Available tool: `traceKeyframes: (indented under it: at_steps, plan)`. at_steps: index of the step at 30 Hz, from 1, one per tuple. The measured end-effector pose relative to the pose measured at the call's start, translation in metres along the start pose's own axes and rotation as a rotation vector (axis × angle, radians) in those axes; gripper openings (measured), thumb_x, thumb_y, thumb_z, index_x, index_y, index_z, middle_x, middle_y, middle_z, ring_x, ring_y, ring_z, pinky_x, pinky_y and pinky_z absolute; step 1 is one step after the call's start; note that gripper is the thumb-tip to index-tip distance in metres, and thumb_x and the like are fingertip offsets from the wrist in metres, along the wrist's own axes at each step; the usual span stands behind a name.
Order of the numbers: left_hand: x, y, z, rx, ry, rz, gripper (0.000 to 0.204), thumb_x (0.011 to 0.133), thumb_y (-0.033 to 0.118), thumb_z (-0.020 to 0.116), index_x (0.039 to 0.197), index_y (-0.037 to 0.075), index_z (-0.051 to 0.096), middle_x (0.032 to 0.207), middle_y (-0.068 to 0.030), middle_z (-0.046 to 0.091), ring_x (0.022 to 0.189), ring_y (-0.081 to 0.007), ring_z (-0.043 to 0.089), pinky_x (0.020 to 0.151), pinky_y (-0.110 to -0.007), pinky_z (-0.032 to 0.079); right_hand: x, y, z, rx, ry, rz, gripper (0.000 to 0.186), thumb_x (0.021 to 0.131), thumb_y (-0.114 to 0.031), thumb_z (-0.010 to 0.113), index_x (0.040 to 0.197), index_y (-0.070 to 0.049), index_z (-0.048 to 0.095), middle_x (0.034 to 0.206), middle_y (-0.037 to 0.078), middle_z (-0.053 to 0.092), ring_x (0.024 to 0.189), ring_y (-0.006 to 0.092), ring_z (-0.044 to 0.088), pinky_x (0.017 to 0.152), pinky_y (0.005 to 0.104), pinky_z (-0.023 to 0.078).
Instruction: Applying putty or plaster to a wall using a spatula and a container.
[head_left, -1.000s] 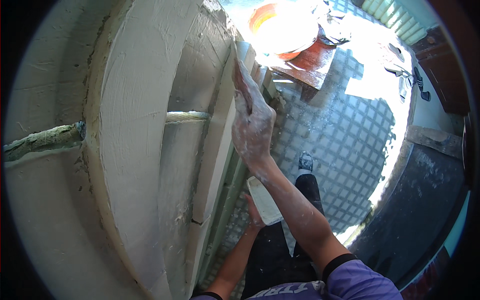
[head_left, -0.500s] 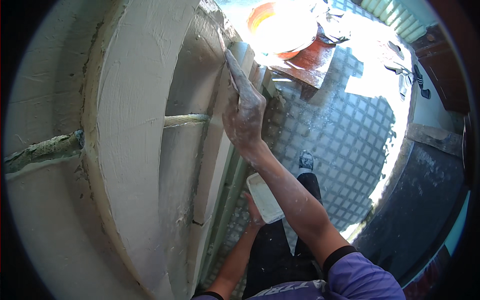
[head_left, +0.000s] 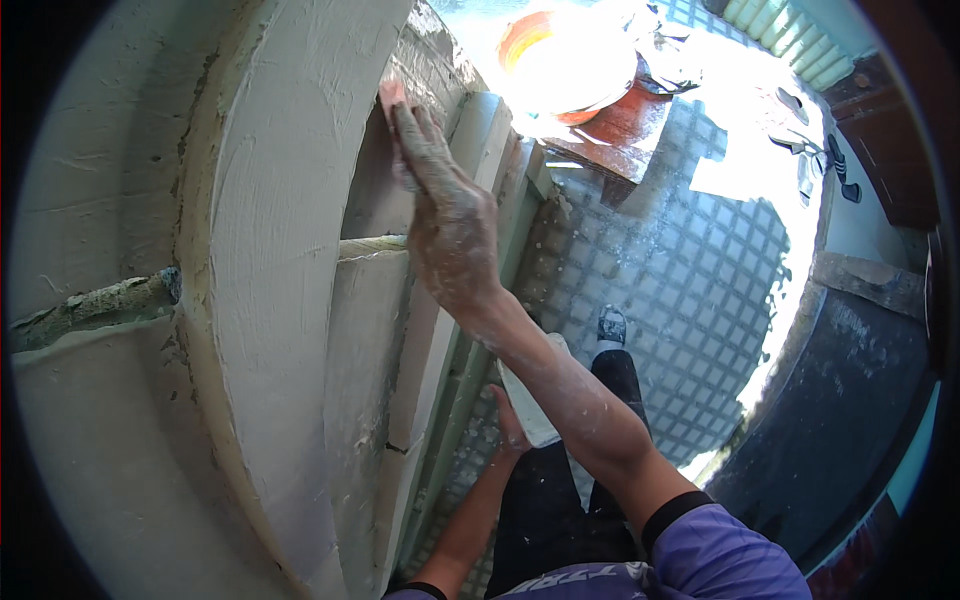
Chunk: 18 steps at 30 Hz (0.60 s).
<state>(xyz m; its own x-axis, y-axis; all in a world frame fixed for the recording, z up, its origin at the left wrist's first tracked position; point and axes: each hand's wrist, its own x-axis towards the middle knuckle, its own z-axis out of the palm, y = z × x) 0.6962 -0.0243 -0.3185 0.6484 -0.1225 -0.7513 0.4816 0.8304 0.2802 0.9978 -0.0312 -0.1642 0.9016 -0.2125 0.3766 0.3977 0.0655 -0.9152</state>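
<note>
My right hand (head_left: 445, 215), dusted with white paste, is closed on a thin, flat pinkish tool (head_left: 392, 92), its fingers extended along it against the plastered upper wall recess near a pale ridged band (head_left: 270, 150). Below, partly behind my right forearm, my left hand (head_left: 510, 425) grips a pale rectangular tray (head_left: 532, 420) by its side. A narrow rough-edged ledge (head_left: 365, 247) crosses the recess under my right hand, and a long pale vertical strip (head_left: 420, 380) runs beside it.
A sunlit orange bucket (head_left: 530, 40) sits on a reddish wooden surface (head_left: 620, 140) at the top. Tiled floor (head_left: 690, 290) lies right of the wall. Sandals (head_left: 838, 165), a wooden cabinet (head_left: 880, 140) and a dark panel (head_left: 810, 390) line the right side.
My right hand and the tool have moved leftward and lower, turning flatter against the recess. My left hand and tray stay nearly in place, with more of the tray covered by my forearm.
</note>
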Motion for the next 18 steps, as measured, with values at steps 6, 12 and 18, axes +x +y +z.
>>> traceKeyframes:
  at_steps: [6, 12, 18]
  plan:
    - [-0.001, 0.007, -0.015, 0.123, 0.053, 0.065, 0.09, 0.089, 0.076, 0.025, 0.149, 0.008, 0.025, 0.146, -0.0142, 0.04, 0.131, -0.0335, 0.044, 0.109, -0.048, 0.036, -0.064, -0.06, -0.016, -0.013, -0.314, -0.059, 0.052, 0.087, 0.006, 0.053, 0.136, -0.014, 0.053, 0.138, 0.019, 0.05, 0.129, 0.0366, 0.046, 0.111, 0.0498, 0.037]
    - [0.0, 0.002, -0.007, -0.067, 0.014, 0.013, 0.087, 0.089, 0.074, 0.031, 0.148, 0.01, 0.029, 0.143, -0.0149, 0.043, 0.13, -0.0324, 0.044, 0.109, -0.048, 0.036, 0.027, -0.009, -0.046, 0.071, 0.044, -0.111, 0.034, 0.096, -0.001, 0.05, 0.129, 0.002, 0.056, 0.124, 0.018, 0.063, 0.116, 0.0238, 0.06, 0.099, 0.0314, 0.047]
    - [-0.003, -0.003, -0.014, -0.141, -0.015, 0.005, 0.093, 0.087, 0.077, 0.027, 0.15, 0.008, 0.025, 0.147, -0.0137, 0.04, 0.133, -0.0342, 0.042, 0.11, -0.049, 0.035, -0.022, -0.005, -0.008, -0.111, -0.191, -0.08, 0.044, 0.09, 0.006, 0.051, 0.132, -0.006, 0.055, 0.134, 0.017, 0.055, 0.127, 0.0318, 0.051, 0.111, 0.0412, 0.037]
